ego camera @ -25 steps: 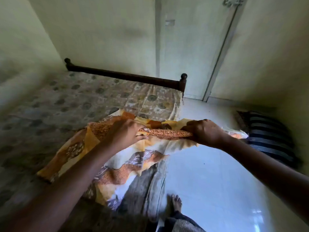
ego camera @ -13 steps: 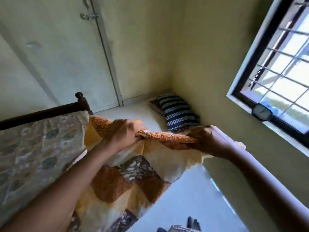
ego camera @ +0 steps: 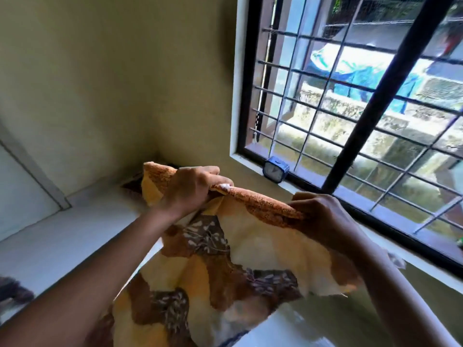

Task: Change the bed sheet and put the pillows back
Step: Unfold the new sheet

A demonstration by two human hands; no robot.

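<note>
Swung further right since the earlier frame, the view now gives its upper right to the window, where half a second ago only part of it was seen. Both hands and the sheet are carried along with the turn, and the same grip is kept.

- Far left of the left hand: a pale door [ego camera: 20, 186] edge is seen, with light floor [ego camera: 62, 241] below it. A dark blurred shape at the lower left edge cannot be identified.
- Left hand [ego camera: 193, 189]: raised in front of the wall [ego camera: 100, 83] corner, with the fingers curled over the sheet's top edge, which is gripped in the fist.
- Sheet [ego camera: 225, 271]: orange, cream and brown patterned. The top edge is held gathered and taut between the two hands. The rest hangs below them in loose folds, clear of the floor. One corner is bunched up just left of the left hand.
- Right hand [ego camera: 323, 221]: set slightly lower than the left, with the fingers closed around the same orange edge.
- Just above and between the hands: a small blue clock [ego camera: 275, 170] is seen standing on the sill [ego camera: 246, 160].
- Above the right hand: the dark-framed window [ego camera: 390, 78] is fitted with a metal grille. Blue cloth is visible outside.
</note>
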